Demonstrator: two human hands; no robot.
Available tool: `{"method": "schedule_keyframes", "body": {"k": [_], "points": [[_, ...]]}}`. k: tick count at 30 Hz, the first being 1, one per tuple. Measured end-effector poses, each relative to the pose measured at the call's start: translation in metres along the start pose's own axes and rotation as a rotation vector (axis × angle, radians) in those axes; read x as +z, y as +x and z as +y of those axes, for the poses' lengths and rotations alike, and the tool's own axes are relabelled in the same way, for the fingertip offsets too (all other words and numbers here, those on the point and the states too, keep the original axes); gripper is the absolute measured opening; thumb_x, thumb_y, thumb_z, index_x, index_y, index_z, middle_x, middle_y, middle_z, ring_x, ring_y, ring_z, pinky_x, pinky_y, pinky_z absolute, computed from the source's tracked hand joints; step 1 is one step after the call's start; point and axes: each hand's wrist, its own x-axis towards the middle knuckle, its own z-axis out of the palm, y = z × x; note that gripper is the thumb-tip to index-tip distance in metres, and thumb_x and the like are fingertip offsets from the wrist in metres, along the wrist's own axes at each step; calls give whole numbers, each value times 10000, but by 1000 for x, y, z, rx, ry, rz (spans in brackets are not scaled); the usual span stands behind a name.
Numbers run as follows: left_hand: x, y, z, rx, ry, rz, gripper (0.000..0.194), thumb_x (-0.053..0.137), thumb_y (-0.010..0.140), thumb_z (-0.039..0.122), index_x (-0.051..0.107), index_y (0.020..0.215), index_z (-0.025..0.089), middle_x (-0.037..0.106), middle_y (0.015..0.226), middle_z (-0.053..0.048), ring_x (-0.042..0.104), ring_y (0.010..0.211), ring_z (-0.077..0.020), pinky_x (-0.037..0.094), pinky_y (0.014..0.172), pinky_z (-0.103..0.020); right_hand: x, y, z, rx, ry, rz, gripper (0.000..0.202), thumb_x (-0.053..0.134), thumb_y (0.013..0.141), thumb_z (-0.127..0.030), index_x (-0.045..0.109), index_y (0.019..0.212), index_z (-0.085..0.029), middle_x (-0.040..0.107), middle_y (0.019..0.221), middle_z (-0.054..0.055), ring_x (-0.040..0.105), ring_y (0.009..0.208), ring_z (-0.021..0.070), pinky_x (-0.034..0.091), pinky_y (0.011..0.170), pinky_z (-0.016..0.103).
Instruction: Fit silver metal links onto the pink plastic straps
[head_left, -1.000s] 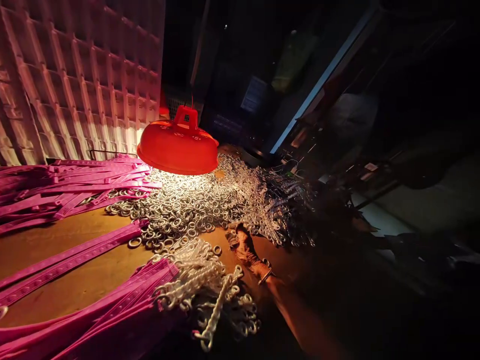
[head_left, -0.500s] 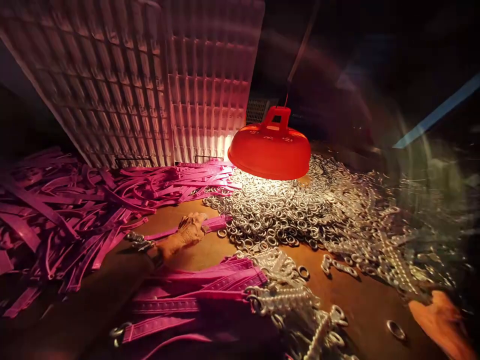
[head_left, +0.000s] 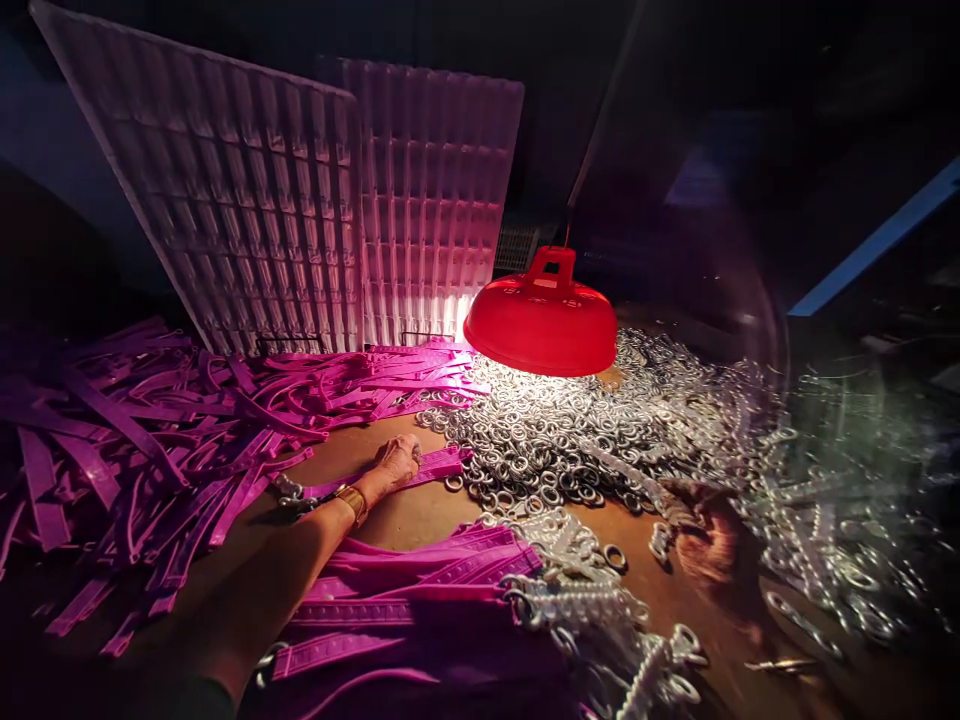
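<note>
Head view: my left hand [head_left: 399, 462] is clamped on a pink strap [head_left: 444, 463], whose end lies just right of that hand, beside the ring pile [head_left: 525, 430]. My right hand [head_left: 705, 545], well apart and blurred, has moved inward from farther right and now appears to pinch a link strip [head_left: 619, 465] angled toward the left hand. Judged result: each hand holds one part.

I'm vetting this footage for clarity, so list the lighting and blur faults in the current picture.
Head view: the red lamp casts bright glare on the metal rings below; head view: the right hand looks dim and smeared, the left hand clearer; head view: haze veils the right side, the upper background nearly black.
</note>
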Motion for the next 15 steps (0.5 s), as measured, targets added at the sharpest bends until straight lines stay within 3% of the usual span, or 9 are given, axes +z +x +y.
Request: {"method": "schedule_keyframes", "body": {"k": [3,6,8,12,15], "points": [[-5,-7,1,20,0,2,155,555,751,172,641,880,164,689,819,-81,620,762,-213,375,615,-277,23,0,-53,-120,355,-217,233,513,711,-267,579,923,-197,640,892,121,602,743,229,490,672,359],[-16,-17,4,47,-7,19,123,546,756,167,645,830,160,665,741,-75,608,711,-215,373,600,-279,60,0,-92,-65,529,-357,218,574,699,-347,601,834,-177,608,749,65,525,599,167,431,550,298],[-22,-25,8,96,-74,70,153,517,766,139,651,836,162,666,787,-73,611,758,-205,402,651,-272,85,1,-105,-3,632,-466,248,621,689,-382,604,805,-163,574,679,32,469,532,128,383,485,262],[-18,-45,22,191,-446,177,279,559,763,210,646,1024,165,667,932,-75,614,806,-187,457,709,-261,123,2,-123,92,794,-644,281,680,670,-376,605,819,-150,547,642,-8,479,514,101,394,476,237],[-2,-57,34,125,-678,51,391,652,680,257,653,1057,154,678,854,-67,610,708,-180,472,649,-268,140,0,-137,172,921,-743,314,700,634,-394,573,792,-154,526,583,-39,472,458,81,408,462,230]]}}
